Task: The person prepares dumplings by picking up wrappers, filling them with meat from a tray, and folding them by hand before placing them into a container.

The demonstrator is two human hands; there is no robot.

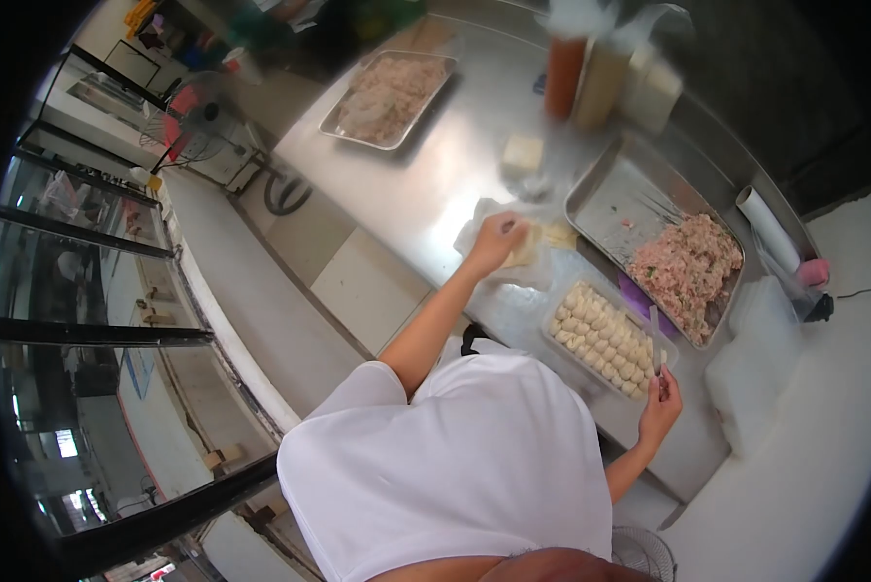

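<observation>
My left hand [494, 242] is closed, fingers curled, over the edge of pale dough wrappers [525, 256] lying on a plastic sheet; whatever it pinches is too small to make out. At the lower right, my right hand [659, 404] grips a thin flat spatula [655, 338], which points up past the corner of a clear container. Rows of small folded dumplings [598, 332] fill that container [556, 339]. Beyond it, a metal tray [600, 199] holds pinkish minced filling [690, 267] heaped toward its right end. More yellowish wrappers [559, 235] lie between my left hand and the tray.
Another tray of minced filling [389, 97] sits at the far left of the steel table [304, 145]. A pale square block [523, 153], an orange-red container [563, 78] and a tan one [598, 87] stand farther back. At right are a white roll [769, 229] and clear plastic [760, 339].
</observation>
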